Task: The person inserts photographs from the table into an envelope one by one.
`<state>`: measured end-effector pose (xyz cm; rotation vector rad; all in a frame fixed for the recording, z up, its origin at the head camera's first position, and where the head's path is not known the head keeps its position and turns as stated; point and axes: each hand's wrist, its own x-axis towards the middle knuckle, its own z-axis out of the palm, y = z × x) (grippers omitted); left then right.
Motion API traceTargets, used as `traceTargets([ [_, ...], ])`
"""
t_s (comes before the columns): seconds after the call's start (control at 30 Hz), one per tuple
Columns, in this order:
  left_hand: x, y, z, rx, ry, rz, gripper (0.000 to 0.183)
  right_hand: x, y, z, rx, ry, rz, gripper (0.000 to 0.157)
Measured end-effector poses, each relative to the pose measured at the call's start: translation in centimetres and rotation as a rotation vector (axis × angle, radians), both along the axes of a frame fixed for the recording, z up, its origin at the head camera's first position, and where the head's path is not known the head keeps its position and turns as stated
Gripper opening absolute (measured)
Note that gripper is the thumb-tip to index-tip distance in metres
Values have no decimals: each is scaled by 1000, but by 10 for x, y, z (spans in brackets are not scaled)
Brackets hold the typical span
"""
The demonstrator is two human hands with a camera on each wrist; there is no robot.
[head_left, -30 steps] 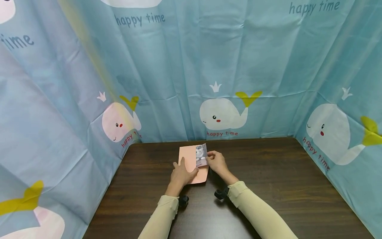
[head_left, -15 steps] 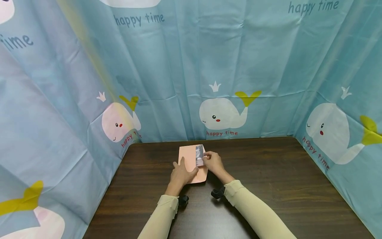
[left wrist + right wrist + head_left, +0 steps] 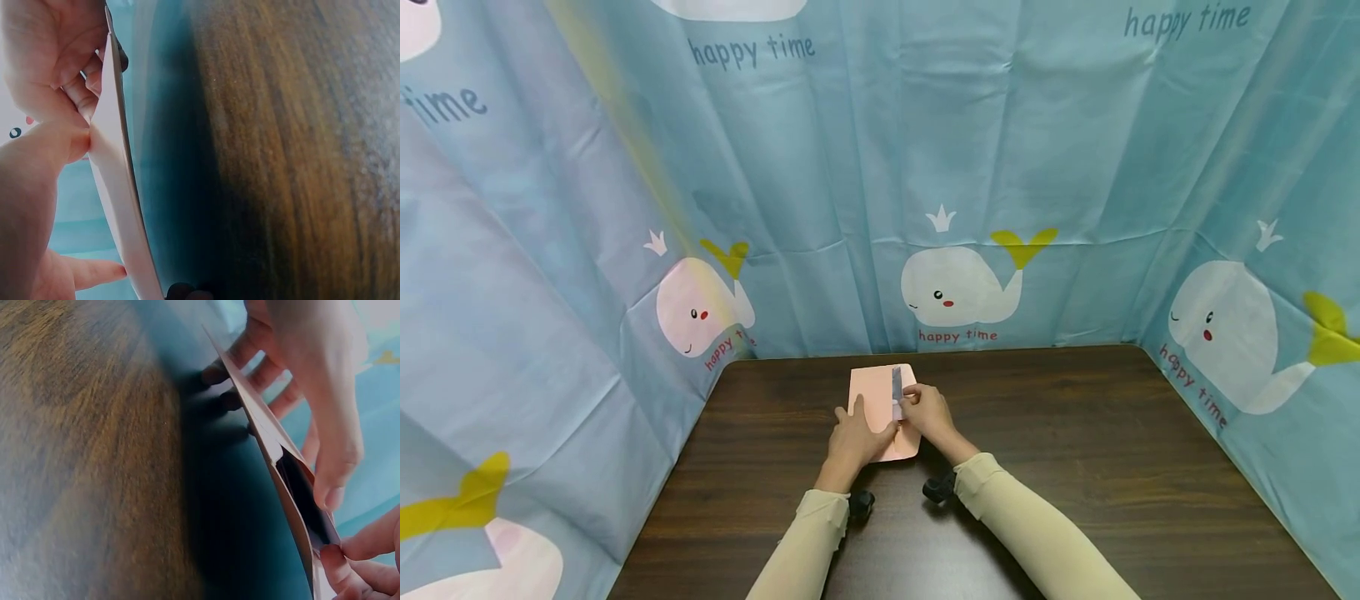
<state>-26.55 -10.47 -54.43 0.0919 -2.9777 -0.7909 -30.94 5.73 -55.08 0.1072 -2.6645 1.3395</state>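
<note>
My left hand grips a pink envelope, its thumb on the upper face near the opening. In the right wrist view, several of its fingertips show on the envelope's underside. A card with a grey picture sits mostly inside the pocket, with only a narrow strip showing at the envelope's right side. My right hand pinches the card's outer edge between thumb and fingers. The right wrist view shows the gaping mouth of the envelope with the card inside it.
The envelope is over the far middle of a dark wood-grain table. A blue curtain with whale prints stands behind the table and along both sides. A small black camera is worn on each wrist.
My right hand has moved left, sliding the card deeper into the envelope, so less of its picture shows. My left hand has stayed in place on the envelope.
</note>
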Motion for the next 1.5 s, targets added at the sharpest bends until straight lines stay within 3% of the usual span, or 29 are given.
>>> traceTargets([
  [0.8,-1,6,-1,-13,-13,-4,102,2,-1,0,44,4,6,25],
  [1.0,-2,8,2,-37,-20,5,101,5,12,-1,30,17,12,20],
  [1.33,-3,11,8,-100,-103,32,102,13,46,3,4,22,38,15],
  [1.5,-1,11,7,-188,-104,39,101,20,67,6,18,34,51,17],
])
